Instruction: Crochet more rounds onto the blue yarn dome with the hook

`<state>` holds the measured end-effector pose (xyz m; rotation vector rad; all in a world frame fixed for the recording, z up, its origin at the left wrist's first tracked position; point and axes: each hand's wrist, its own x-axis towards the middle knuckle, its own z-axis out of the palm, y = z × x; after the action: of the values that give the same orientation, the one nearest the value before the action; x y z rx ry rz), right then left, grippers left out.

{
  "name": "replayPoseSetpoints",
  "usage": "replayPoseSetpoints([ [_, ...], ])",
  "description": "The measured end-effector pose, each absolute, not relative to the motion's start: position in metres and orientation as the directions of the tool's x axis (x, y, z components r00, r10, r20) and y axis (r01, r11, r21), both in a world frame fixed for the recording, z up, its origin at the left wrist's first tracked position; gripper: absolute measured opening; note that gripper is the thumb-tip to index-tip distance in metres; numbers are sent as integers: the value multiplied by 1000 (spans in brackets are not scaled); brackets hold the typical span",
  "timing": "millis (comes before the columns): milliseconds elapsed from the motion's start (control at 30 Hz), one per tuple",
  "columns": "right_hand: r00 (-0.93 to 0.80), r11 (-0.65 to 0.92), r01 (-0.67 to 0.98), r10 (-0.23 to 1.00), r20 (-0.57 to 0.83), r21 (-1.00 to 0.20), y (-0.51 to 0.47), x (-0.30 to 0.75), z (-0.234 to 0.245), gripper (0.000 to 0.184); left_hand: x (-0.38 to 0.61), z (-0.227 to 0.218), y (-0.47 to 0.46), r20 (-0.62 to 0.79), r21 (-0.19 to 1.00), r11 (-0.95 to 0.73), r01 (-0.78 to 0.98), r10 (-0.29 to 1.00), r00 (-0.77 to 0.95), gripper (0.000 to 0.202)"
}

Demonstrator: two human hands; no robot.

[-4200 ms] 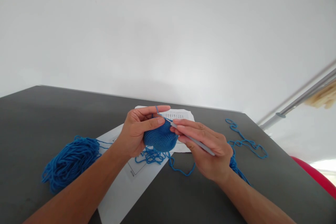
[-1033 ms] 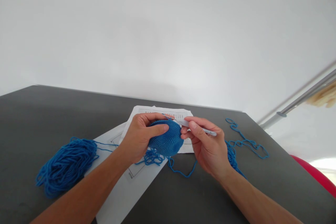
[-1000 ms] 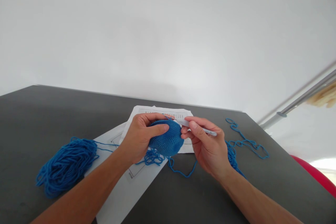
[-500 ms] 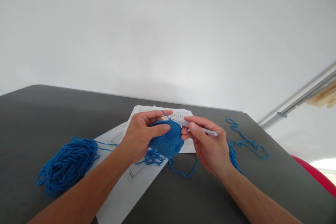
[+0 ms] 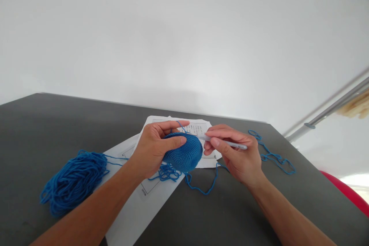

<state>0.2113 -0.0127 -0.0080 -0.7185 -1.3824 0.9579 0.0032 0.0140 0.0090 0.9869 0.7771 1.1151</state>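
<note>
My left hand [image 5: 152,148] grips a round blue crocheted piece [image 5: 184,154] shaped like a small bowl, thumb on its side, with a strand of yarn over the raised index finger. My right hand [image 5: 238,153] pinches a light grey crochet hook [image 5: 227,144] whose tip reaches the rim of the piece. Both hands hover just above printed paper sheets [image 5: 138,200] lying on a dark grey table [image 5: 43,123]. Loose blue yarn [image 5: 198,188] hangs from the piece down to the table.
A big heap of blue yarn [image 5: 72,178] lies at the left on the table. More yarn loops [image 5: 273,157] trail at the right behind my right hand. A metal pole [image 5: 325,113] slants past the table's right corner, and something red [image 5: 348,196] shows beyond the right edge.
My right hand has shifted right, drawing the hook back from the piece's rim. Since 4.2 s ago the piece has turned in my left hand, its bottom facing me more.
</note>
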Motion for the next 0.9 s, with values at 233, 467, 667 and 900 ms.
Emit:
replayPoseSetpoints([
  [233,-95,536,-48,838,538,-843,-12,219,-5,12,2,7,15,-2,935,96,-342,964,265,40],
  [467,-118,600,58,798,591,-798,-15,218,1,16,1,4,16,27,952,47,-301,971,237,38],
  [667,-96,662,104,749,655,-742,-15,215,2,22,1,7,14,130,986,-112,-122,978,160,41],
  [900,-110,723,173,689,717,-668,-15,213,0,27,4,7,15,206,978,-207,-3,971,120,39],
])
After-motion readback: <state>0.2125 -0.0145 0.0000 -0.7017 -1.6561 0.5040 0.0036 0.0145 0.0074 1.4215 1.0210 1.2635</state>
